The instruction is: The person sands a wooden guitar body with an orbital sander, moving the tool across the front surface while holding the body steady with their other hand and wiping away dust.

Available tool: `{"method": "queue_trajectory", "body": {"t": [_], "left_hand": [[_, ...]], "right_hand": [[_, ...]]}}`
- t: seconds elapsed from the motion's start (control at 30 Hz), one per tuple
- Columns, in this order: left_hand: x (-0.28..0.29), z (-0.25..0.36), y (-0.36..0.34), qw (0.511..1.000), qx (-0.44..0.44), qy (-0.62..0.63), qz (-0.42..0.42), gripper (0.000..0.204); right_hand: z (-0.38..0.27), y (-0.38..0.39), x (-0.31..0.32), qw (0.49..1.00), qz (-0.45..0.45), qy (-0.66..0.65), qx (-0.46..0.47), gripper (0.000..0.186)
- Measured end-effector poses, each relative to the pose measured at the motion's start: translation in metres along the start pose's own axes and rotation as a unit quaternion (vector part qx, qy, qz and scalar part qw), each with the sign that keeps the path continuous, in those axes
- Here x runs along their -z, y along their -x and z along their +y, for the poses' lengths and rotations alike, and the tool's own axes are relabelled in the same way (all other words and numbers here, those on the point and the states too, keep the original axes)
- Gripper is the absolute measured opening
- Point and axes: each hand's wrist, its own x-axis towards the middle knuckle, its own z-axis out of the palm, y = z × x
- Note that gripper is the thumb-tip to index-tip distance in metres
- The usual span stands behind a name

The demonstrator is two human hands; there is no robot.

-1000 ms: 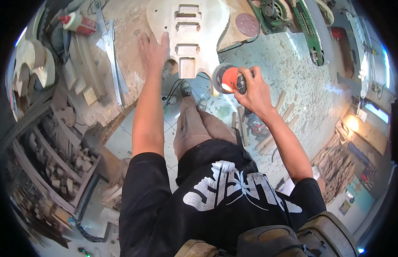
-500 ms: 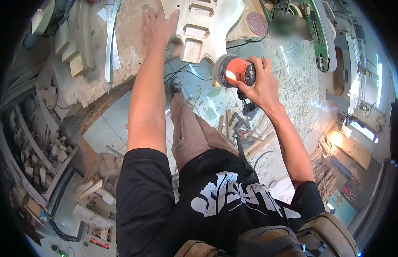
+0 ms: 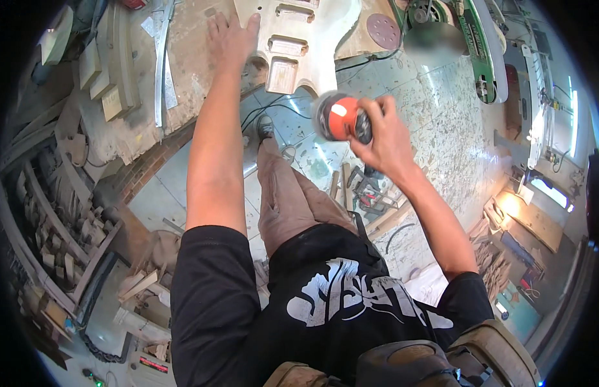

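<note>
Right hand (image 3: pixel 384 138), fingers wrapped around the orange sander (image 3: pixel 341 117), has carried it down toward four o'clock of the pale wooden guitar body (image 3: pixel 298 40), off the wood, while the left hand (image 3: pixel 230 40) stays spread flat beside that body at nine o'clock, so sanding looks paused.

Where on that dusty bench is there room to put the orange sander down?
The bare bench top between the metal strip and the left hand looks free. The wood blocks crowd the left side, and the guitar body fills the right. The right hand holds the sander off the bench.
</note>
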Motion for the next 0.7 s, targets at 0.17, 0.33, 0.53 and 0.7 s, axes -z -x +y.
{"method": "queue_trajectory", "body": {"t": [0.17,0.33,0.53,0.7], "left_hand": [[0.011,0.002,0.0,1.0,-0.007,0.015,-0.006,0.088],[0.01,-0.003,-0.003,1.0,0.002,-0.007,-0.019,0.088],[0.014,0.001,0.005,1.0,-0.007,0.028,-0.005,0.089],[0.013,0.0,-0.001,1.0,-0.004,0.013,-0.011,0.089]], "right_hand": [[0.006,-0.006,-0.002,1.0,0.019,0.006,-0.002,0.061],[0.015,-0.025,0.008,0.999,0.049,0.01,0.009,0.059],[-0.012,0.008,-0.001,0.999,-0.016,0.021,0.047,0.06],[0.003,-0.012,0.002,0.999,0.045,-0.004,-0.022,0.06]]}}
